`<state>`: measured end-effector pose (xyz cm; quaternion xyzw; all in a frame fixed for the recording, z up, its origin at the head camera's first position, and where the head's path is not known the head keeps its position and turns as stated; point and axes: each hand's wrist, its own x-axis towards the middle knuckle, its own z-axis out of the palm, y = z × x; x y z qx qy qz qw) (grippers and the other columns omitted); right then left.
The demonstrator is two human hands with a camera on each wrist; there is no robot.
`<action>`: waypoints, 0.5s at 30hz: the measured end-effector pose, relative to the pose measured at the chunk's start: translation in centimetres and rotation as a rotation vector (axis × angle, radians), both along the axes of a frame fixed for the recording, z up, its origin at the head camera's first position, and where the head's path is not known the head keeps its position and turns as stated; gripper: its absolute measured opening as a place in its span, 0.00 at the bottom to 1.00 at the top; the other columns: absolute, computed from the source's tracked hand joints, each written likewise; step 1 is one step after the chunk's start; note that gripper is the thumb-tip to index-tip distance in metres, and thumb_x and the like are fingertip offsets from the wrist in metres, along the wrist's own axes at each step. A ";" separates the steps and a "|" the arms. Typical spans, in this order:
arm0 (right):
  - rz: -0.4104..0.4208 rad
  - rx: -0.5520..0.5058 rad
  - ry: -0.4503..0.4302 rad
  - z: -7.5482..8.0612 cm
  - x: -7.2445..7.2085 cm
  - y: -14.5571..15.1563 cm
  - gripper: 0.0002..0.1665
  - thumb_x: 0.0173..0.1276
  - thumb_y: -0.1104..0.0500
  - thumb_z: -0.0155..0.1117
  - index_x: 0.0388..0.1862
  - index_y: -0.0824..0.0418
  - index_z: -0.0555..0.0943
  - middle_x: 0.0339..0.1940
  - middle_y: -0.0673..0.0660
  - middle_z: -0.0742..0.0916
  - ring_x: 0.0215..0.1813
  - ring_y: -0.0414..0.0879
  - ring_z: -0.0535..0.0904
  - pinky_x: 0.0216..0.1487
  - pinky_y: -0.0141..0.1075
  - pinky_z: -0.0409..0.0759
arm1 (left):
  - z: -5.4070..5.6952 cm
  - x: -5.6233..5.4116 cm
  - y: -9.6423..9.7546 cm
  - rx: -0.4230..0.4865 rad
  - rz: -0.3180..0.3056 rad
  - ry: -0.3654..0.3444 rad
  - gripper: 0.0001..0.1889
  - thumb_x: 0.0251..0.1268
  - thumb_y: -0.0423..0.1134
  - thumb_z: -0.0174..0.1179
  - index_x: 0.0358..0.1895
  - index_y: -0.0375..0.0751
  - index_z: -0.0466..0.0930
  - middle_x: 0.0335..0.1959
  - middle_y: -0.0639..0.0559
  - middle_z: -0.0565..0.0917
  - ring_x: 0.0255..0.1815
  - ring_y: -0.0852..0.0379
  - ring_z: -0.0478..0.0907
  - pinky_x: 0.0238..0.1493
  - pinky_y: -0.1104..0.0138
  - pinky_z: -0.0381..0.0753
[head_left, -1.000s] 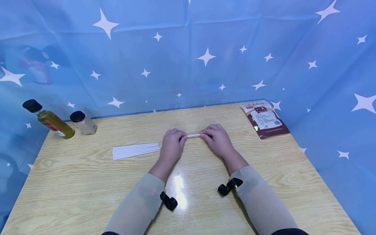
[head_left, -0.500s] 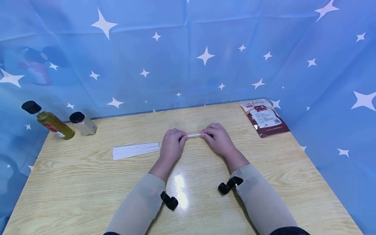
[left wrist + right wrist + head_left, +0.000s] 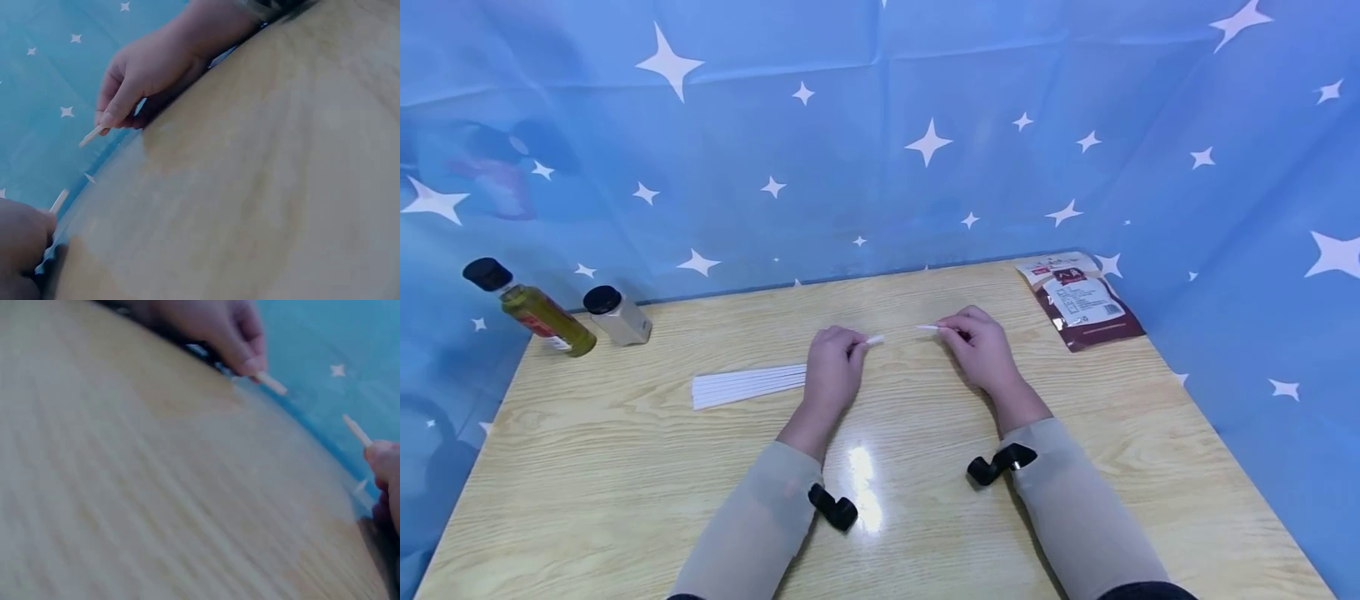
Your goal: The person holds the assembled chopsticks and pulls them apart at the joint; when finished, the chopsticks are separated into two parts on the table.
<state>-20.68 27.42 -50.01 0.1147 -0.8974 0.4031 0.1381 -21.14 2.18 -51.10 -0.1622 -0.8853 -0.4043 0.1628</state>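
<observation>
My left hand pinches a short white stick piece between thumb and forefinger, its end pointing right. Across a small gap, my right hand pinches another thin white piece, which points left. Both wrist views show the two pieces apart: the left one looks blunt-ended, the right one narrower at its tip. Much of each piece is hidden inside the fingers. Left of my left hand, several white sticks lie side by side on the table, their right ends partly behind that hand.
A green oil bottle with a black cap and a black-lidded clear jar stand at the back left of the wooden table. At the back right lies a maroon-and-white food packet. A blue star-patterned cloth hangs behind.
Earlier both hands gripped the ends of one white stick line. Now it is in two separate pieces; my right hand has moved right and slightly away, my left slightly left.
</observation>
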 end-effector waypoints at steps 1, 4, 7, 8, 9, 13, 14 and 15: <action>-0.009 -0.021 -0.007 0.1 0.0 0.3 0.08 0.78 0.62 0.69 0.48 0.63 0.92 0.41 0.55 0.85 0.39 0.48 0.77 0.40 0.41 0.75 | 0.0 0.0 0.0 0.002 -0.005 0.000 0.03 0.71 0.31 0.70 0.41 0.36 0.92 0.39 0.46 0.89 0.44 0.46 0.82 0.49 0.57 0.82; 0.016 0.008 -0.007 0.0 0.0 0.7 0.08 0.78 0.62 0.69 0.48 0.62 0.92 0.42 0.55 0.86 0.40 0.48 0.76 0.41 0.42 0.74 | -0.2 0.0 0.3 -0.010 -0.033 0.021 0.03 0.71 0.32 0.71 0.41 0.36 0.92 0.39 0.47 0.89 0.44 0.47 0.82 0.48 0.57 0.82; 0.045 0.036 0.006 -0.2 -0.1 0.5 0.07 0.77 0.61 0.70 0.47 0.61 0.92 0.42 0.55 0.87 0.43 0.49 0.76 0.44 0.44 0.73 | -0.3 0.0 0.3 -0.017 -0.014 0.029 0.02 0.71 0.32 0.72 0.40 0.37 0.92 0.39 0.48 0.89 0.44 0.47 0.82 0.49 0.58 0.81; 0.049 0.045 0.016 -0.2 -0.1 0.4 0.07 0.77 0.61 0.71 0.47 0.61 0.92 0.42 0.55 0.87 0.43 0.50 0.76 0.44 0.45 0.73 | -0.3 0.0 0.3 -0.023 -0.008 0.032 0.02 0.70 0.32 0.72 0.40 0.37 0.92 0.39 0.48 0.89 0.44 0.47 0.82 0.49 0.58 0.82; 0.050 0.049 0.023 -0.2 -0.1 0.3 0.07 0.76 0.62 0.71 0.47 0.61 0.92 0.41 0.55 0.87 0.44 0.50 0.76 0.45 0.45 0.73 | -0.3 0.0 0.3 -0.029 -0.006 0.031 0.02 0.71 0.32 0.72 0.40 0.37 0.92 0.39 0.49 0.89 0.44 0.47 0.82 0.49 0.58 0.81; 0.043 0.070 0.061 -0.2 -0.2 0.1 0.06 0.75 0.62 0.73 0.46 0.61 0.93 0.42 0.55 0.88 0.47 0.53 0.77 0.48 0.48 0.73 | -0.2 -0.1 0.3 -0.050 0.007 0.023 0.03 0.73 0.34 0.71 0.43 0.39 0.92 0.41 0.49 0.89 0.45 0.48 0.81 0.51 0.58 0.81; 0.040 0.078 0.069 -0.2 -0.2 0.1 0.06 0.75 0.62 0.73 0.46 0.61 0.93 0.42 0.56 0.88 0.48 0.54 0.77 0.50 0.48 0.73 | -0.2 -0.1 0.3 -0.052 0.015 0.024 0.03 0.73 0.34 0.71 0.43 0.39 0.92 0.42 0.49 0.89 0.46 0.48 0.81 0.51 0.58 0.81; 0.034 0.085 0.076 -0.2 -0.2 0.1 0.07 0.75 0.62 0.73 0.47 0.61 0.93 0.43 0.56 0.88 0.50 0.55 0.77 0.52 0.50 0.73 | -0.2 -0.1 0.3 -0.052 0.023 0.022 0.04 0.73 0.35 0.71 0.43 0.39 0.93 0.42 0.48 0.88 0.46 0.48 0.81 0.52 0.58 0.81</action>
